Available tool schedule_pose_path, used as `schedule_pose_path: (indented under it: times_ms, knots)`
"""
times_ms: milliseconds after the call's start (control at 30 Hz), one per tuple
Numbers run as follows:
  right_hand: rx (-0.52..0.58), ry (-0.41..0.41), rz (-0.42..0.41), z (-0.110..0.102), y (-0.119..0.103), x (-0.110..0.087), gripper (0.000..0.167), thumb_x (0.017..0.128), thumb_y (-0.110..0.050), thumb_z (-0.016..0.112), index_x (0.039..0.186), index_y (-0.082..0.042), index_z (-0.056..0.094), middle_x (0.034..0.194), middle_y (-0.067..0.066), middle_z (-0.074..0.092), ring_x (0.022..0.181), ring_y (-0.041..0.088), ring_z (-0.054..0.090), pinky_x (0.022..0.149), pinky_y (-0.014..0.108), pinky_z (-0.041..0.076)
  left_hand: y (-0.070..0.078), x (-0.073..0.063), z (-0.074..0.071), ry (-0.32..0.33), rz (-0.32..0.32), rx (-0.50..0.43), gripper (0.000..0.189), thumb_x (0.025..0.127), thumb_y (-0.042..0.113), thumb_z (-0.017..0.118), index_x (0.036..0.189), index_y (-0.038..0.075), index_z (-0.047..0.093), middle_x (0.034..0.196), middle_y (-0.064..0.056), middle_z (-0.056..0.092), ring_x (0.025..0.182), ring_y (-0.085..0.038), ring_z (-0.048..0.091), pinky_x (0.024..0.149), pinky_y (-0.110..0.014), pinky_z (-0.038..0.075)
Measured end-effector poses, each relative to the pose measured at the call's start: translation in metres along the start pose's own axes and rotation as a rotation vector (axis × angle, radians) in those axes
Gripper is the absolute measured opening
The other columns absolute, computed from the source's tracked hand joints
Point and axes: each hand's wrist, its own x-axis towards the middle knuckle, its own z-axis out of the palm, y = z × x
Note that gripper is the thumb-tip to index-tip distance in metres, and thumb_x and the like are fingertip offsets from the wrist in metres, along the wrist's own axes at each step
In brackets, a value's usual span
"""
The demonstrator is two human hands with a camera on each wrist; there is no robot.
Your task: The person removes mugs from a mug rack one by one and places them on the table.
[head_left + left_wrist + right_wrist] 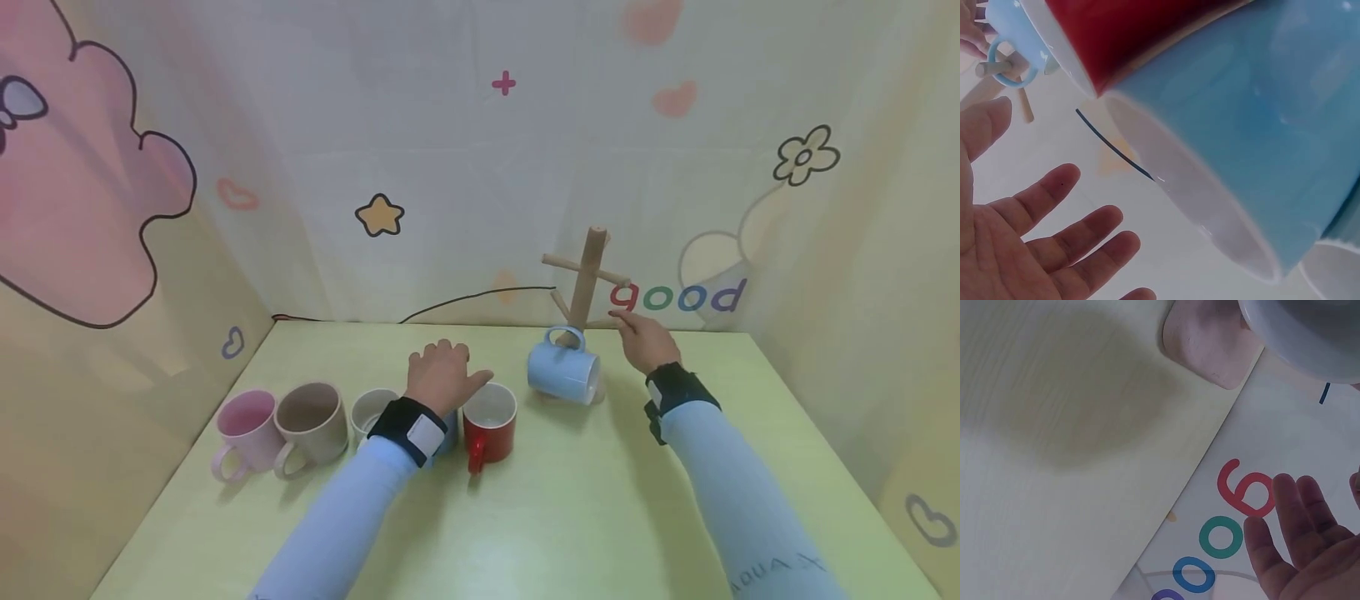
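A light blue mug [562, 372] hangs on its side by its handle from a low peg of the wooden mug tree [587, 287]. My right hand [647, 340] is just right of the tree, fingers loosely extended, its fingertips near a lower peg's end; whether they touch it I cannot tell. That hand holds nothing in the right wrist view. Over the row of mugs my left hand [441, 377] is spread with nothing in it. Beneath and beside it are a blue mug [1229, 119], mostly hidden in the head view, and a red mug [491, 433].
Further left along the row stand a white mug [367, 406], partly behind my left wrist, a beige mug [318, 429] and a pink mug [251, 433]. A printed cloth backdrop [450, 150] rises behind the pale table [570, 517].
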Motion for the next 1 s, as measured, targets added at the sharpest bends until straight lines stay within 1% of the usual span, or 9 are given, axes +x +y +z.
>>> schedule_pose_path:
  times_ms: [100, 233, 333, 533, 633, 733, 833, 900, 1000]
  knots:
    - [0.012, 0.006, 0.022, 0.000, -0.003, 0.002, 0.043, 0.109, -0.019, 0.037, 0.148, -0.001, 0.042, 0.145, 0.028, 0.045, 0.134, 0.049, 0.040, 0.107, 0.062, 0.032, 0.002, 0.001, 0.000, 0.005, 0.004, 0.001, 0.052, 0.092, 0.054, 0.062, 0.113, 0.007, 0.067, 0.100, -0.012, 0.062, 0.095, -0.032, 0.059, 0.083, -0.048, 0.047]
    - [-0.005, 0.012, 0.048, -0.001, -0.005, 0.004, 0.045, 0.109, -0.021, 0.038, 0.149, 0.000, 0.040, 0.146, 0.028, 0.043, 0.135, 0.049, 0.037, 0.107, 0.063, 0.031, 0.003, 0.002, -0.001, 0.018, 0.007, -0.001, 0.052, 0.092, 0.054, 0.062, 0.114, 0.008, 0.068, 0.100, -0.012, 0.063, 0.095, -0.032, 0.059, 0.083, -0.048, 0.048]
    - [-0.011, 0.018, 0.069, 0.001, -0.006, 0.007, 0.046, 0.109, -0.022, 0.037, 0.150, -0.001, 0.038, 0.147, 0.028, 0.042, 0.136, 0.049, 0.037, 0.107, 0.063, 0.031, 0.003, 0.002, -0.001, 0.011, 0.002, 0.001, 0.051, 0.092, 0.054, 0.062, 0.114, 0.008, 0.068, 0.101, -0.012, 0.063, 0.096, -0.031, 0.059, 0.084, -0.048, 0.048]
    - [-0.004, 0.030, 0.095, 0.007, -0.001, 0.008, 0.049, 0.109, -0.023, 0.034, 0.152, 0.001, 0.032, 0.148, 0.030, 0.039, 0.136, 0.050, 0.035, 0.108, 0.063, 0.029, 0.002, 0.002, -0.002, -0.001, -0.003, -0.002, 0.051, 0.093, 0.054, 0.062, 0.113, 0.008, 0.067, 0.100, -0.011, 0.062, 0.096, -0.031, 0.058, 0.085, -0.048, 0.047]
    - [0.015, 0.012, 0.115, 0.010, 0.004, 0.004, 0.053, 0.108, -0.025, 0.031, 0.153, 0.004, 0.027, 0.148, 0.032, 0.038, 0.135, 0.051, 0.036, 0.108, 0.063, 0.028, 0.001, 0.002, -0.002, 0.009, -0.002, 0.001, 0.051, 0.092, 0.054, 0.062, 0.114, 0.008, 0.067, 0.100, -0.012, 0.062, 0.095, -0.031, 0.058, 0.084, -0.048, 0.047]
    - [0.038, -0.019, 0.136, 0.013, 0.010, 0.000, 0.057, 0.109, -0.030, 0.027, 0.153, 0.006, 0.023, 0.149, 0.032, 0.036, 0.136, 0.051, 0.034, 0.109, 0.063, 0.027, -0.001, 0.002, -0.001, 0.021, 0.001, 0.004, 0.051, 0.092, 0.054, 0.062, 0.114, 0.008, 0.067, 0.099, -0.012, 0.062, 0.094, -0.031, 0.058, 0.084, -0.048, 0.047]
    - [0.070, -0.042, 0.144, 0.016, 0.017, -0.002, 0.061, 0.109, -0.036, 0.023, 0.153, 0.006, 0.022, 0.152, 0.031, 0.031, 0.140, 0.051, 0.028, 0.111, 0.062, 0.023, -0.002, 0.002, -0.001, 0.023, 0.003, 0.000, 0.051, 0.093, 0.054, 0.062, 0.113, 0.008, 0.067, 0.099, -0.012, 0.062, 0.094, -0.031, 0.058, 0.084, -0.048, 0.047]
    - [0.103, -0.055, 0.142, 0.017, 0.022, -0.004, 0.066, 0.108, -0.043, 0.020, 0.154, 0.004, 0.021, 0.155, 0.030, 0.027, 0.142, 0.050, 0.023, 0.112, 0.062, 0.020, -0.002, 0.001, -0.001, 0.024, 0.005, -0.004, 0.051, 0.093, 0.053, 0.062, 0.113, 0.007, 0.068, 0.099, -0.012, 0.062, 0.094, -0.031, 0.058, 0.084, -0.048, 0.047]
    - [0.154, -0.089, 0.152, 0.019, 0.026, -0.008, 0.078, 0.104, -0.057, 0.017, 0.156, 0.001, 0.018, 0.158, 0.027, 0.022, 0.144, 0.049, 0.017, 0.113, 0.063, 0.016, -0.001, 0.001, -0.003, 0.018, 0.002, -0.005, 0.051, 0.092, 0.053, 0.063, 0.113, 0.007, 0.067, 0.100, -0.013, 0.063, 0.094, -0.031, 0.058, 0.084, -0.048, 0.047]
